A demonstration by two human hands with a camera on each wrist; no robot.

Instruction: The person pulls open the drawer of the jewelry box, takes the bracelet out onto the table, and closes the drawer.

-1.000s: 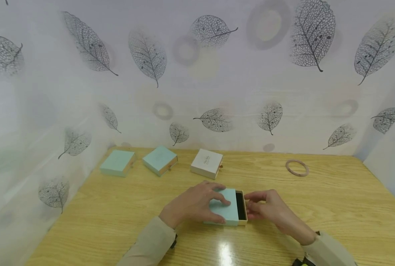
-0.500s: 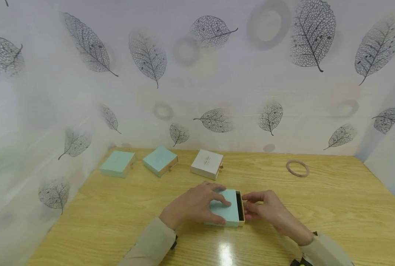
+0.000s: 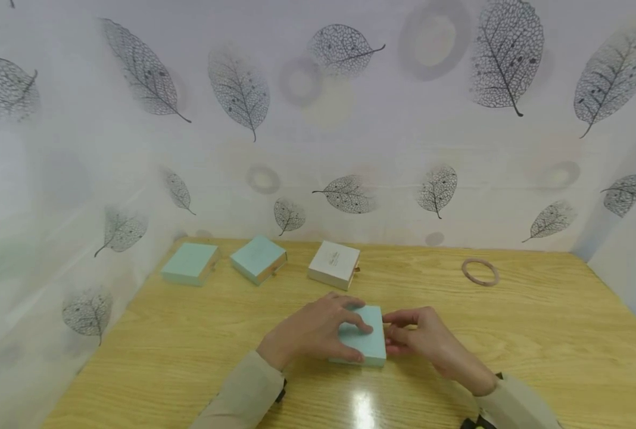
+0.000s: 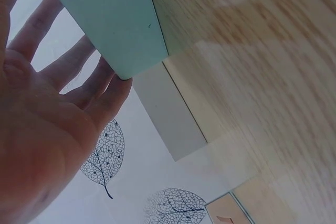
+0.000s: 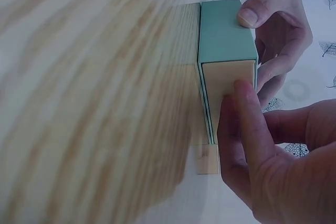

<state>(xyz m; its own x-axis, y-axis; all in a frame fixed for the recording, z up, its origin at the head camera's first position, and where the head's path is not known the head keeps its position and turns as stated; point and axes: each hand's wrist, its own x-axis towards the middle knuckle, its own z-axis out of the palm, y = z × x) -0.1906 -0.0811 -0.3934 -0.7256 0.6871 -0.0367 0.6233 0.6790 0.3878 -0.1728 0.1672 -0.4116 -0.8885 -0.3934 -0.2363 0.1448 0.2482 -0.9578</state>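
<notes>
A pale blue-green drawer box (image 3: 370,347) lies flat on the wooden table. My left hand (image 3: 318,329) grips it from above, thumb on the near side and other fingers across the top and far side. At its right end is my right hand (image 3: 432,338), fingertips touching the box's end. In the right wrist view, those fingers (image 5: 251,114) press on the drawer's cream front (image 5: 216,80), which sits about flush with the sleeve. The left wrist view shows the box's blue-green side (image 4: 113,22) beside the fingers.
Along the back of the table (image 3: 178,351) stand a green box (image 3: 190,262), a blue box (image 3: 258,257) and a white box (image 3: 333,263) with printed lettering. A pinkish ring-shaped bangle (image 3: 480,272) lies at the back right. Leaf-patterned cloth (image 3: 382,137) hangs behind.
The drawer, which stuck out of the sleeve's right end with its dark inside showing, has slid left into the sleeve. My right hand has moved left with it; my left hand stays put.
</notes>
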